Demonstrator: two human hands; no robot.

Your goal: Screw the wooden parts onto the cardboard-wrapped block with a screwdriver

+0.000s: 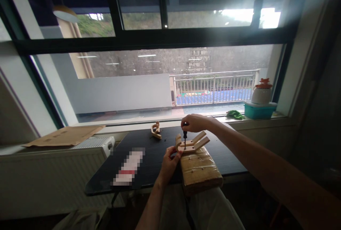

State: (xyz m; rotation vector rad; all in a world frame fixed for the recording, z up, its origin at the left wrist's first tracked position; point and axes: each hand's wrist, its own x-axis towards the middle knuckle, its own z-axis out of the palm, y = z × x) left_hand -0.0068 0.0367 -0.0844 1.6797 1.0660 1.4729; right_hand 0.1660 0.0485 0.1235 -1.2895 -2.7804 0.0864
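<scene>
My right hand [195, 122] is closed round the top of a small screwdriver [184, 138] that stands upright with its tip on a wooden hook-shaped piece [191, 143]. My left hand [170, 160] grips the curved left end of that wooden piece. The piece rests on a wooden block wrapped in clear film [199, 171] at the front edge of a dark table [149, 167]. A second wooden hook piece [156, 130] lies farther back on the table, apart from both hands.
A blurred-out flat object [128, 166] lies on the table's left part. A white radiator [93, 142] and cardboard sheet [64, 135] are at the left. On the windowsill sit a teal box [259, 110] with a white pot, and a green item [234, 115].
</scene>
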